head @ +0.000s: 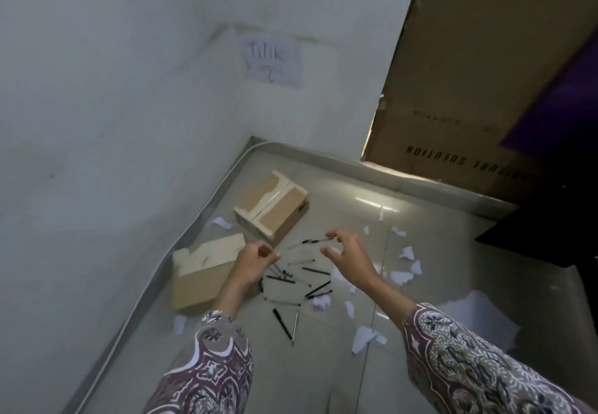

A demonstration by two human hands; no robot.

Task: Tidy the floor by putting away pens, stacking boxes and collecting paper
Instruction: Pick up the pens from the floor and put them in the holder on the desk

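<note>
pens lie between two boxes (left, behind) and, seemingly, paper scraps right.

The floor is shiny, smooth tile. Two boxes are dull brown cardboard. Torn paper bits are white. The sleeves are patterned cloth.

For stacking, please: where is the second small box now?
Head view: the second small box stands on the floor near the wall corner, beyond the scattered pens.
</note>
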